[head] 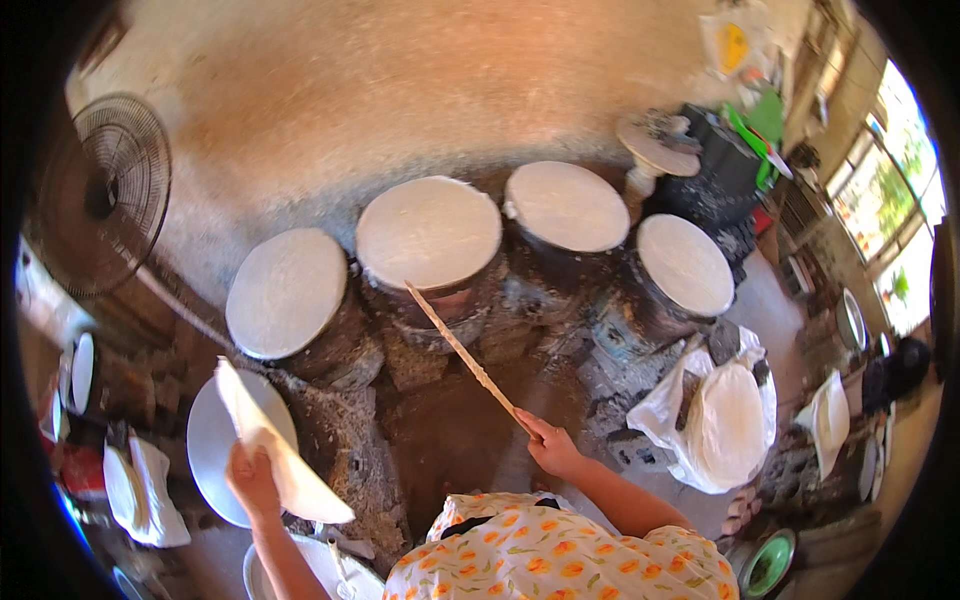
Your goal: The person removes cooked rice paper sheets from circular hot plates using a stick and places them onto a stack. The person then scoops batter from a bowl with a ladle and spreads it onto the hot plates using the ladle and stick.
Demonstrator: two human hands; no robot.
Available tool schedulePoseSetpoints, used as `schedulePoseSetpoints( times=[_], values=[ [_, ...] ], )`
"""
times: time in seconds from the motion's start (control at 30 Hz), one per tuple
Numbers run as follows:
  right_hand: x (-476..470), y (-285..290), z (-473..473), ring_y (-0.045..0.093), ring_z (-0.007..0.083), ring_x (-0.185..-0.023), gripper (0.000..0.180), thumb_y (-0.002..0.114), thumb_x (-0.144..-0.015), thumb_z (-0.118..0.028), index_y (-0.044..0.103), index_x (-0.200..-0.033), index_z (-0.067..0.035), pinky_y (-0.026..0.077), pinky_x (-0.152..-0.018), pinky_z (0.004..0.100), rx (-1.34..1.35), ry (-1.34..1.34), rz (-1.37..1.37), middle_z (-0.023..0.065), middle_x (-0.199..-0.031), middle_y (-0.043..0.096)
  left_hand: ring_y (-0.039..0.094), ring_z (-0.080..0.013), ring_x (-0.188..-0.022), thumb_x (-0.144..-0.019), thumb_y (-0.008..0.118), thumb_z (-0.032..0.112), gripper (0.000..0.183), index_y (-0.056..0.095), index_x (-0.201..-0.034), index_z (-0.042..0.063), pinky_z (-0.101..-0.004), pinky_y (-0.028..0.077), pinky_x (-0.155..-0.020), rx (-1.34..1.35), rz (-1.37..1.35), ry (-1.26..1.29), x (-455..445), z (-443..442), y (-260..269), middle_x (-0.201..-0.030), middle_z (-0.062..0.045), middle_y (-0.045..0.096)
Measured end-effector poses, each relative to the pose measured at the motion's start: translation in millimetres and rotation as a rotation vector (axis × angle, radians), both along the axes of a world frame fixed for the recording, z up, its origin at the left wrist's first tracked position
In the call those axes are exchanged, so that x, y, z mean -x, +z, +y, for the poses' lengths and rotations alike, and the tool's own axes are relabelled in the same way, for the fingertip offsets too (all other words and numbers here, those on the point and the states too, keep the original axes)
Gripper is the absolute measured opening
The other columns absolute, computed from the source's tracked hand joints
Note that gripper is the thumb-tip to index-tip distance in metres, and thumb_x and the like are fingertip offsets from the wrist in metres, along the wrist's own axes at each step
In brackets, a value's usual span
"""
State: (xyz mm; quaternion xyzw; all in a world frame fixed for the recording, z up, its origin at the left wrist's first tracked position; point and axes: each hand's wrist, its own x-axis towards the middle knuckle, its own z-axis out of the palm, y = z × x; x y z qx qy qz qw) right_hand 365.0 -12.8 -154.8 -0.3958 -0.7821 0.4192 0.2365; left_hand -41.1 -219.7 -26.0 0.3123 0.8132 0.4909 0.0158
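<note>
My left hand (253, 476) grips a thin, pale folded sheet (289, 469), whose material I cannot tell for sure. Behind the sheet is a round, light-grey flat disc (206, 442), partly hidden by it. A long, rough wooden stick (465, 356) is in my right hand (553, 446). Its far tip overlaps the front rim of a soot-blackened round stove or pot with a wide white top (431, 229); whether it touches cannot be told. Similar white round tops stand to its left (286, 294) and to its right (568, 206), with another (685, 264) farther right.
A stack of pale round sheets (727, 424) lies on white plastic at right. A pedestal fan (124, 184) stands at left. Below my left arm is a basin (315, 566) with a ladle-like handle. A black container (701, 169) stands back right. Another person's dark-haired head (909, 364) appears far right.
</note>
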Motion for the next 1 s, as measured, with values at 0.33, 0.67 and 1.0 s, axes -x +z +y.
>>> schedulePoseSetpoints(
  times=[0.33, 0.67, 1.0],
  values=[
    [-225, -25, -62, 0.061, 0.0202, -0.067, 0.059, 0.047, -0.080, 0.003, 0.046, -0.134, -0.020, 0.049, -0.063, 0.0305, 0.022, -0.754, -0.016, 0.0115, -0.090, 0.065, 0.058, -0.0192, -0.074, -0.075, 0.058, -0.004, 0.016, 0.062, -0.091, -0.002, -0.0300, 0.045, -0.067, 0.076, -0.148, -1.142, -306, 183, 16, -0.082, -0.011, 0.060],
    [-417, -103, -243, 0.036, 0.0035, -0.049, 0.064, 0.043, -0.079, 0.008, 0.042, -0.138, -0.016, 0.033, -0.045, 0.0199, -0.002, -1.660, 0.125, -0.0036, -0.063, 0.043, 0.058, -0.0133, -0.078, -0.086, 0.056, 0.004, 0.016, 0.062, -0.098, -0.005, -0.0262, 0.046, -0.071, -0.195, -1.137, -1.307, -602, 272, -16, -0.091, -0.006, 0.063],
    [-399, -104, -323, 0.035, 0.0021, -0.046, 0.066, 0.040, -0.078, 0.009, 0.039, -0.140, -0.015, 0.029, -0.041, 0.0185, 0.050, -1.897, 0.176, -0.0056, -0.065, 0.044, 0.060, -0.0179, -0.065, -0.083, 0.058, 0.003, 0.004, 0.058, -0.081, 0.000, -0.0271, 0.051, -0.063, 0.398, -1.582, -0.844, -740, 321, -229, -0.077, -0.007, 0.061]
  ],
)
